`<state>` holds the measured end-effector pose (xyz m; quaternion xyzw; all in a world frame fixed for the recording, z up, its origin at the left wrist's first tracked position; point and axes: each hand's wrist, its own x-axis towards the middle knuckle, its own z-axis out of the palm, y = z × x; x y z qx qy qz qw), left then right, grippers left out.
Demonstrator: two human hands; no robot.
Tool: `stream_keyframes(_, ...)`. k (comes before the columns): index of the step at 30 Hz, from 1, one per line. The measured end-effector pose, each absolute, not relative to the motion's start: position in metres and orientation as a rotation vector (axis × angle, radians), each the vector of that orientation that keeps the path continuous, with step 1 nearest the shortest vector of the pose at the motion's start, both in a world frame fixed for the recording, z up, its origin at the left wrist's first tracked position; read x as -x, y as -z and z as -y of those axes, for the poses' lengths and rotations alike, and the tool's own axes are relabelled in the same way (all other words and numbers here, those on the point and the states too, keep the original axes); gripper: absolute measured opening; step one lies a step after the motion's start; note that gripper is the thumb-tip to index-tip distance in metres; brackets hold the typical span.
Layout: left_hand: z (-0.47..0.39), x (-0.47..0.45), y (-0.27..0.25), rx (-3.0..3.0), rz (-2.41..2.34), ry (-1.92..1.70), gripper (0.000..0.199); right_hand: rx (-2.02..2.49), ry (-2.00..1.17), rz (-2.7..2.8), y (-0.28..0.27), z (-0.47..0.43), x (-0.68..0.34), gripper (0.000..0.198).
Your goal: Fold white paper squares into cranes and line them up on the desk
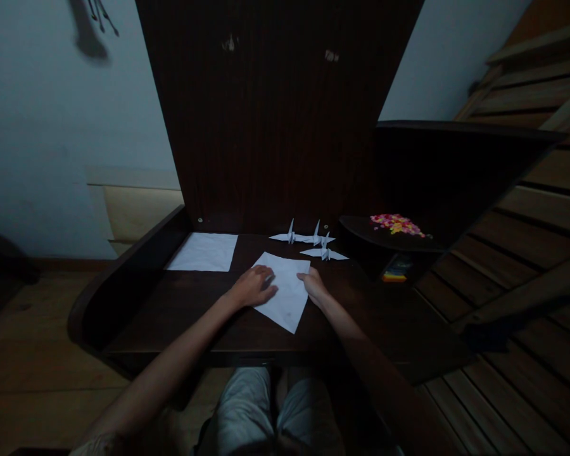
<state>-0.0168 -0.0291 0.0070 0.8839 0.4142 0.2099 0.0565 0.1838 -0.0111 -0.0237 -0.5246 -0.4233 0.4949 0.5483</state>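
A white sheet of paper lies at an angle on the dark desk, one corner pointing toward me. My left hand rests on its left side with the fingers spread apart. At the right edge, my right hand pinches the sheet, thumb on top and the other fingers mostly hidden beneath. Just beyond the sheet stand three folded white paper cranes: a left crane, a middle crane and a nearer crane.
More white paper lies flat at the desk's back left, by the raised side panel. On a corner shelf at right sits a pile of small pink and yellow pieces. Below it stands a small dark box with a coloured band.
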Motion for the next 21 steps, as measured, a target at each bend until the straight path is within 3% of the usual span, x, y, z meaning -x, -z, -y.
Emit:
stream_keyframes(2,0.019,0.030,0.001,-2.725,-1.229,-0.498,0.056,1.239,-1.175,1.000,0.020,0.011,-0.186,0.020)
stream_keyframes(6,0.012,0.038,0.018,-2.773,-1.223,-0.340,0.065,1.167,-1.274,0.972,0.008,0.015,-0.186,0.025)
stream_keyframes(9,0.012,0.034,0.023,-2.802,-1.208,-0.297,0.072,1.051,-1.337,1.040,-0.001,0.022,-0.186,0.064)
stream_keyframes(12,0.011,0.031,0.023,-2.787,-1.207,-0.269,0.081,1.040,-1.345,1.090,-0.005,0.028,-0.185,0.084)
stream_keyframes(17,0.010,0.029,0.021,-2.703,-1.202,-0.309,0.092,1.006,-1.473,1.120,-0.002,0.032,-0.174,0.075)
stream_keyframes(21,0.004,0.032,0.019,-2.431,-1.306,-0.534,0.073,0.930,-1.541,1.185,0.006,0.031,-0.158,0.060)
